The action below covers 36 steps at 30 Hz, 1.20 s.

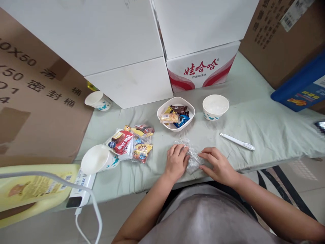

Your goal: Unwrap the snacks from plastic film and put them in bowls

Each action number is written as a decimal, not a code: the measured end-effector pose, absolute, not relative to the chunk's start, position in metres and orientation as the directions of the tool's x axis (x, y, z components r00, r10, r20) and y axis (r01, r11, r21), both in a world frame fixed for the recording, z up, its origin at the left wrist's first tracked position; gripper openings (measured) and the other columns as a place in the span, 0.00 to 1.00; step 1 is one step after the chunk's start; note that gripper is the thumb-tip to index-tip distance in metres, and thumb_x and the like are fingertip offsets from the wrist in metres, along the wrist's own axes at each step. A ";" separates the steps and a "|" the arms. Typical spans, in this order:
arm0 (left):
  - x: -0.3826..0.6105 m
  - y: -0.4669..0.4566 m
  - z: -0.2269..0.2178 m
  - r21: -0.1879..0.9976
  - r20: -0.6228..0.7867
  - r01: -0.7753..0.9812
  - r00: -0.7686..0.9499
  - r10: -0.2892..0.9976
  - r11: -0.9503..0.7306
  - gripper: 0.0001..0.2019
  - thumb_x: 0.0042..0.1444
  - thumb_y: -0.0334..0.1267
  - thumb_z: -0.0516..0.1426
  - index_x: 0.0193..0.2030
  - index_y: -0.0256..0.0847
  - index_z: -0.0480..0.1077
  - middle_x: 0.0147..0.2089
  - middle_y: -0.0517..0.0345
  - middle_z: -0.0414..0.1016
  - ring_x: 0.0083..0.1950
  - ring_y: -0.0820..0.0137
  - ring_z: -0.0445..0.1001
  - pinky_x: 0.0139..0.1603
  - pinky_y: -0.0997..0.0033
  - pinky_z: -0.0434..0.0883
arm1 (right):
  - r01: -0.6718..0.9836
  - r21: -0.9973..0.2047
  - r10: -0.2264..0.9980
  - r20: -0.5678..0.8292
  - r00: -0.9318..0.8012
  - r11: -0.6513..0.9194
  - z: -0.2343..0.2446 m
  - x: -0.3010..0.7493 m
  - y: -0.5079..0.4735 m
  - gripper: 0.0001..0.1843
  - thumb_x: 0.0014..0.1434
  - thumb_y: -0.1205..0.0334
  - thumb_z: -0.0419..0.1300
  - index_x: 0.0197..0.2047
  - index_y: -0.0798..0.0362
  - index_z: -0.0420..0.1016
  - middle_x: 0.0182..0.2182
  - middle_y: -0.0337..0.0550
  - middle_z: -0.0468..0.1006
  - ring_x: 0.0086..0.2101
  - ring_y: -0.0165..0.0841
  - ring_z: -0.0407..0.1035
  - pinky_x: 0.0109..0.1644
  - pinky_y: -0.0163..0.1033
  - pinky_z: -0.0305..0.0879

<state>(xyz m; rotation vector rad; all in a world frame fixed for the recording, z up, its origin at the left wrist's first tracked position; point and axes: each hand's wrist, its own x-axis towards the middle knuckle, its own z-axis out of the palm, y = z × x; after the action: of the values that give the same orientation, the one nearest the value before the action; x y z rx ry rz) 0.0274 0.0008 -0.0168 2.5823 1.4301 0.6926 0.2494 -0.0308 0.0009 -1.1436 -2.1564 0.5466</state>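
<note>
A crumpled sheet of clear bubble wrap (192,162) lies near the front edge of the cloth-covered table, between my hands. My left hand (176,161) rests on its left side, fingers loosely bent and a little apart. At the right side, the fingertips of my right hand (217,166) touch the wrap, with thumb and forefinger spread. Just beyond it stands a white bowl (162,123) of wrapped snacks (181,119). To the right lies a white utility knife (237,141). Left of my left hand is a pile of packaged snacks (129,144).
White paper cups stand at right (215,107), back left (98,101) and front left (98,159), the last one tilted. White cartons (132,84) wall off the back. A yellow jug (38,189), a power strip (82,189) with cable, and a blue container (299,88) flank the sides.
</note>
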 end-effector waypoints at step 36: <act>0.024 0.001 -0.019 0.479 0.423 0.668 0.394 0.816 -0.570 0.08 0.60 0.36 0.56 0.46 0.41 0.72 0.50 0.48 0.69 0.52 0.60 0.67 0.54 0.55 0.70 | 0.886 -0.254 0.914 -0.012 -0.405 0.389 -0.012 0.202 0.028 0.15 0.69 0.57 0.48 0.42 0.54 0.73 0.34 0.48 0.79 0.32 0.36 0.72 0.34 0.39 0.55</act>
<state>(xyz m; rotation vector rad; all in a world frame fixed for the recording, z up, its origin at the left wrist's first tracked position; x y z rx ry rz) 0.0236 0.0005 -0.0193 2.4205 1.3142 0.9344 0.2021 0.0282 -0.0120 -1.6346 -2.5077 0.3338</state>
